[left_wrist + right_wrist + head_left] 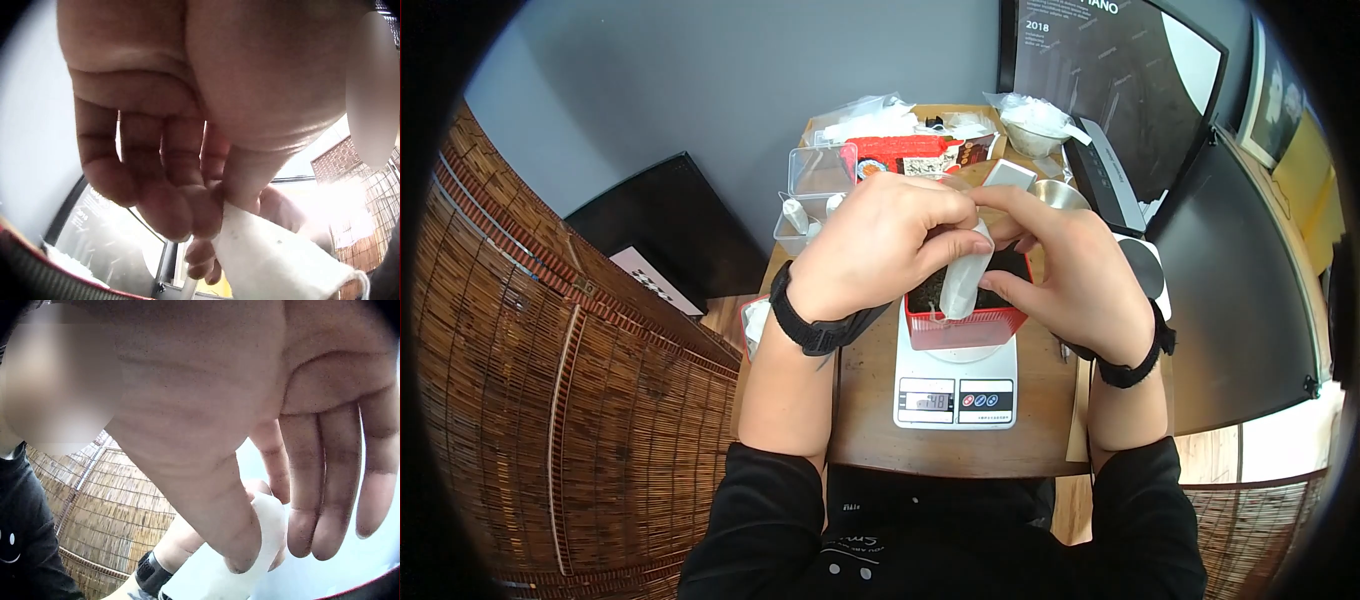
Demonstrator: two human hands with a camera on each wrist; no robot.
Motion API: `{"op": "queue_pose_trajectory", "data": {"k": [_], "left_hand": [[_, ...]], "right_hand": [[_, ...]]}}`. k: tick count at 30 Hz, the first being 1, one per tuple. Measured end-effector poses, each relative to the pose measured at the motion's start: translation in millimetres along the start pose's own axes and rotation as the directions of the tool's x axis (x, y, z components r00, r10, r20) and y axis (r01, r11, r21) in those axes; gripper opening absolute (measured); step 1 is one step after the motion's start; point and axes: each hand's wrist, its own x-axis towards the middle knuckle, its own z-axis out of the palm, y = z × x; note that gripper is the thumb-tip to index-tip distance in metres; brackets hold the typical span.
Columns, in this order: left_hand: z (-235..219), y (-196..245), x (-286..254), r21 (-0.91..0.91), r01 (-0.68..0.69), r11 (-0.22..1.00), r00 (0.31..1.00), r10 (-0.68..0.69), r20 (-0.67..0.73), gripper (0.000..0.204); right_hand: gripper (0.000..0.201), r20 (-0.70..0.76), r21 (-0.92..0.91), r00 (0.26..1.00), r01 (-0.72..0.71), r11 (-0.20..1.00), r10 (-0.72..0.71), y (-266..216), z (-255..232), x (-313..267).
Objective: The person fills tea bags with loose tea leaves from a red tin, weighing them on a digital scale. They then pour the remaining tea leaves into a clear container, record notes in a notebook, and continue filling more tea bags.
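Brown woven blind [640,420], black-framed monitor [1090,85]

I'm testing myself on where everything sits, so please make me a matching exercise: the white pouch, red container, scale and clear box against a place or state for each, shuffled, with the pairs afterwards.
Column one
1. White pouch
2. Red container
3. Scale
4. Clear box

Column two
A. Carries a display and coloured buttons
B. Open, with white things inside
C. In the grip of the left hand
D. Holds dark, soil-like material

Right pairs: 1-C, 2-D, 3-A, 4-B
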Motion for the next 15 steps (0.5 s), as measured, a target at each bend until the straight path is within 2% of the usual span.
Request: {"op": "queue_pose_trajectory", "data": {"k": [6, 11, 13, 15], "left_hand": [[2.2, -1.7, -0.7, -0.002, -0.02, 1.0, 0.999, 0.02, -0.033, 0.008], [3.5, -6.2, -3.3, -0.009, 0.023, 1.0, 0.999, -0.023, -0.029, 0.016], [3.3, -6.3, -4.0, -0.136, 0.078, 0.988, 0.996, -0.084, -0.035, 0.024], [-0.3, -2.6, -5.3, -0.161, 0.049, 0.986, 0.998, -0.056, -0.038, 0.027]], "right_hand": [[0.056, -0.006, -0.06, 0.999, -0.038, 0.997, 0.038, -1.7, 0.5, 1.7], [0.052, -0.04, -0.083, 0.999, -0.011, 0.996, 0.008, 3.1, 2.6, 1.7], [0.05, -0.061, -0.102, 0.998, -0.015, 0.995, 0.009, 3.1, 2.9, 2.0], [0.05, -0.059, -0.102, 0.998, -0.025, 0.994, 0.019, 3.6, 3.5, 2.0]]}}
